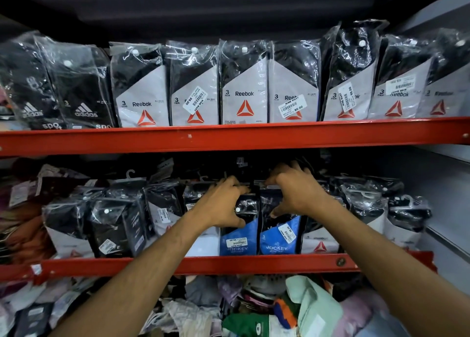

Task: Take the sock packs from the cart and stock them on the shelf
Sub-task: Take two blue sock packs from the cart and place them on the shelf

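Note:
Two blue-and-black Jockey sock packs stand side by side on the middle shelf (229, 265). My left hand (223, 204) grips the top of the left Jockey pack (237, 237). The top of the right Jockey pack (278, 240) is held by my right hand (297, 192), fingers curled over its upper edge. Reebok packs (320, 242) and other black packs (114, 225) stand on either side of them. The cart is out of view.
The upper shelf (229, 136) holds a full row of Reebok packs (244, 87) with Adidas packs (81, 87) at the left. Below the middle shelf lies a heap of loose clothing (267, 308). A grey side panel (447, 209) closes the right.

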